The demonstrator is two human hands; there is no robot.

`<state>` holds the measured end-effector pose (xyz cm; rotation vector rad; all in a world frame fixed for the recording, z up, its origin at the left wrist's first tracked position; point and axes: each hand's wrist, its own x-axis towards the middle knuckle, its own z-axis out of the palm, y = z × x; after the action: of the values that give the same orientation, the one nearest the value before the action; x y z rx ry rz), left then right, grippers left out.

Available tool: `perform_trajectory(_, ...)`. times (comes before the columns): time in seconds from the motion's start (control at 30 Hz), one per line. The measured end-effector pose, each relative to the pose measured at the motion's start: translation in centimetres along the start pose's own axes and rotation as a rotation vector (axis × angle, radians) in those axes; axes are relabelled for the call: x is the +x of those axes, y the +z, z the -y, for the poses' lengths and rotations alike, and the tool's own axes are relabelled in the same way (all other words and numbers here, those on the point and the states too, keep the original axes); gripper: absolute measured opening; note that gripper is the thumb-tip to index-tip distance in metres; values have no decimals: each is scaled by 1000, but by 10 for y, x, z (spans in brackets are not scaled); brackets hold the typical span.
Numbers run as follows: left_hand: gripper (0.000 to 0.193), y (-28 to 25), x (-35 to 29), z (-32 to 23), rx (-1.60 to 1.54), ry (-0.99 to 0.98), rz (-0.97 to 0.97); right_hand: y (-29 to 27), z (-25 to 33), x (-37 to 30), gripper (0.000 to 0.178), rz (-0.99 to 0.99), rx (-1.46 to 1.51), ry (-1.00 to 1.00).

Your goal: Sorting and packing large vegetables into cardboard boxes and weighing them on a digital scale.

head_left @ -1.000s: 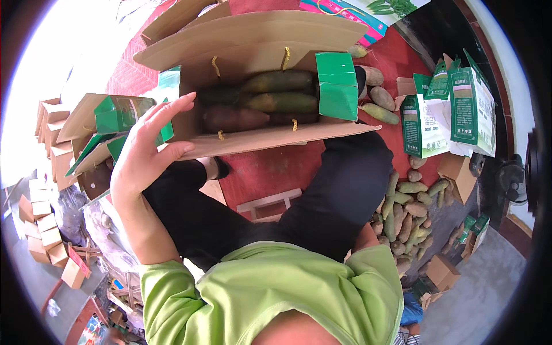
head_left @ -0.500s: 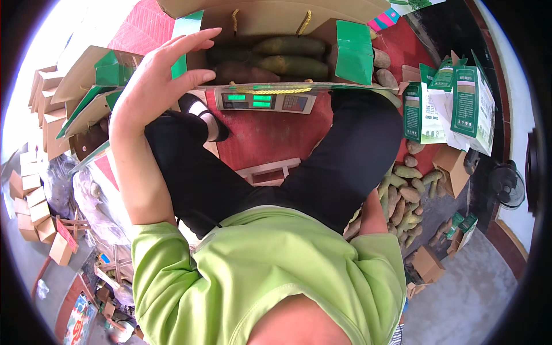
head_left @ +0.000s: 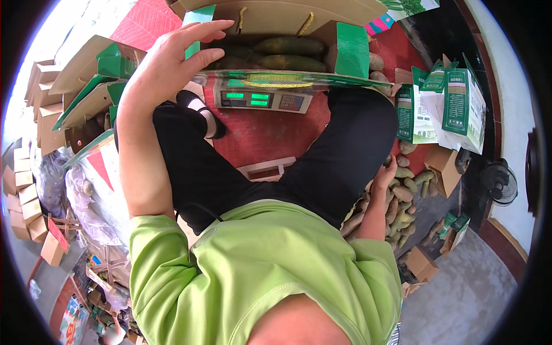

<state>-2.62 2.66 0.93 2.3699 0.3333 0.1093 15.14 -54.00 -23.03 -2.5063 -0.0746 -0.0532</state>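
**On the scale at 12 o'clock: open carton, hand at its edge**

At 12 o'clock the open carton [head_left: 276, 23] of greenish tubers sits on a digital scale [head_left: 261, 100], flaps spread. Stacked boxes [head_left: 86, 92] crowd 9 o'clock; red floor [head_left: 259, 138] lies bare between the knees. The left hand [head_left: 167, 63], fingers spread wide, touches the carton's left edge. The right hand [head_left: 384, 175], at 3 o'clock, reaches into loose tubers [head_left: 402, 192]; its grip cannot be told.

Lime-green short-sleeved shirt [head_left: 259, 270], black trousers [head_left: 339, 155], seemingly black shoe [head_left: 198, 109].
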Motion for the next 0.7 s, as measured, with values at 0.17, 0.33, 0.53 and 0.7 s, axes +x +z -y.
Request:
perform_trajectory(0.17,40,-1,0,3,-29,59,-66,-4,18,19,49,-4,74,13)
perform_trajectory(0.33,38,-3,-1,4,-80,78,-106,11,-3,26,48,33,291,-19)
perform_trajectory(0.53,37,-3,-2,3,-65,82,-117,18,-8,19,50,97,255,-11)
perform_trajectory(0.7,37,-2,-3,5,-69,83,-116,22,-4,14,51,105,297,0)
